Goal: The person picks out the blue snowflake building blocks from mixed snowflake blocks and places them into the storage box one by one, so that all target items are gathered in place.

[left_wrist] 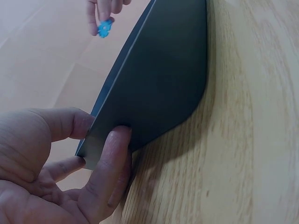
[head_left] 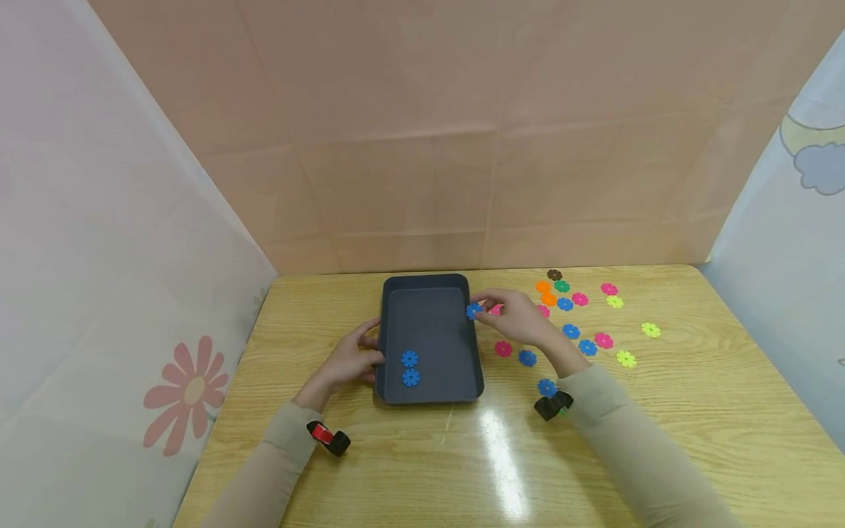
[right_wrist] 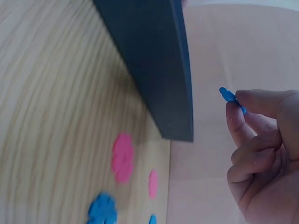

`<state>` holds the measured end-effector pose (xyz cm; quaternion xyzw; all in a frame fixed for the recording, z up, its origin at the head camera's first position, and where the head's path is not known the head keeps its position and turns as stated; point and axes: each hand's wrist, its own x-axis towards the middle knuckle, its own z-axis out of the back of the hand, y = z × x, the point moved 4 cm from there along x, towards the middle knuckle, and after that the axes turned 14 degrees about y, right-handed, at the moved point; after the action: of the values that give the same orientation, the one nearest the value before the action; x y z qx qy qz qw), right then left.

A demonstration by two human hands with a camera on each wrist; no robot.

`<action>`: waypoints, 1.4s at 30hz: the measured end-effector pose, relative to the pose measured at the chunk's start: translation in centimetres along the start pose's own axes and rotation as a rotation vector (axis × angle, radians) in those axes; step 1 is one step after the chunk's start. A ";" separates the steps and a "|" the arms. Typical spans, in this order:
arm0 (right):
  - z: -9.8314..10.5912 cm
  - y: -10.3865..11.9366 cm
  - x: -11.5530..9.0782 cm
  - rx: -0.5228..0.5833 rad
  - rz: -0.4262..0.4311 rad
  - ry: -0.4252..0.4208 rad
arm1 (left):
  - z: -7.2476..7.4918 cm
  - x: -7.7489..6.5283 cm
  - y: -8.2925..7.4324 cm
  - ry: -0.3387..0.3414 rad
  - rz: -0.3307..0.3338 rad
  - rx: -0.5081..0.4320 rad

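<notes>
A dark grey rectangular tray [head_left: 432, 315] sits on the wooden table with two blue snowflake discs [head_left: 411, 368] inside, near its front left. My left hand [head_left: 352, 357] grips the tray's left wall, thumb over the rim and fingers against the outer side, as the left wrist view shows. Between thumb and fingertips my right hand [head_left: 518, 317] pinches another blue snowflake disc [right_wrist: 232, 99], held up at the tray's right rim. In the left wrist view this raised disc [left_wrist: 104, 28] appears beyond the tray wall.
Right of the tray lie several loose discs: pink [head_left: 504, 349], blue [head_left: 527, 358], orange [head_left: 549, 299], yellow [head_left: 650, 330], green [head_left: 562, 286] and brown [head_left: 554, 275]. One blue disc [head_left: 547, 387] lies beside the right wrist's camera. Hanging cloth [head_left: 409, 147] borders the table's back and sides.
</notes>
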<state>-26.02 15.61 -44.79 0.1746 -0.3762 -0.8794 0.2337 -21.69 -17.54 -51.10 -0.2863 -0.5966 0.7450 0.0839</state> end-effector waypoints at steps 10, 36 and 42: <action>-2.8 2.6 2.4 0.012 0.093 0.085 | 0.0 -0.3 -0.2 0.001 0.002 -0.012; -9.0 3.5 7.1 0.010 0.011 0.230 | -0.1 -0.3 -0.4 0.031 -0.020 -0.054; -9.4 3.4 7.2 0.002 0.005 0.233 | -0.2 -0.3 -0.6 0.035 -0.019 -0.059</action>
<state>-26.49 4.19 -49.34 0.2751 -0.3478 -0.8522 0.2777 -21.44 -17.39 -50.47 -0.2958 -0.6195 0.7212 0.0931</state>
